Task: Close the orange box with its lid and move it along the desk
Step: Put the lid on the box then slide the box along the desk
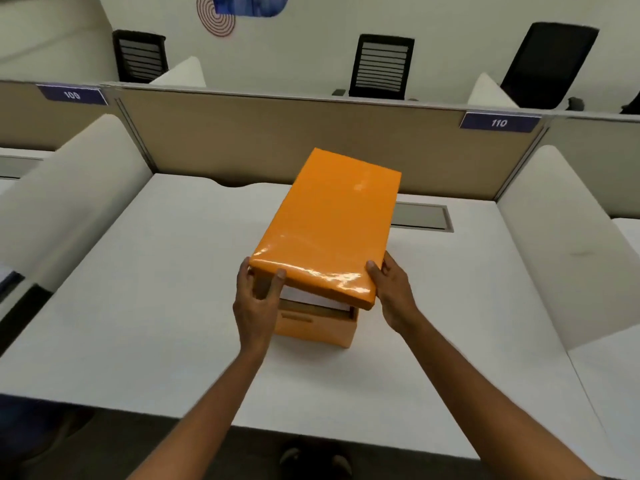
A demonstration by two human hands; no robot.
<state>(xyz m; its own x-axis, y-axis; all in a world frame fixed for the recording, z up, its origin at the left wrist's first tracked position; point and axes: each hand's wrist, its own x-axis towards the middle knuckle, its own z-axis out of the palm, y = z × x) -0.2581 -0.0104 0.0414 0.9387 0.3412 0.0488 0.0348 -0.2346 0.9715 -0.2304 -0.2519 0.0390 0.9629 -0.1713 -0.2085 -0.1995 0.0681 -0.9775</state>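
Orange box (317, 329): stands on the white bench (156, 289), near its middle, open at the near end, something white visible inside. Orange lid (329, 226): glossy, held over the box, near edge raised, not seated. Left hand (258, 299): clasping the lid's near-left corner, thumb on top, fingers beneath. Right hand (389, 292): gripping the near-right corner, thumb on top. Beige partition (277, 140) behind, label 110 (498, 123); grey cable hatch (420, 216) beside the lid.
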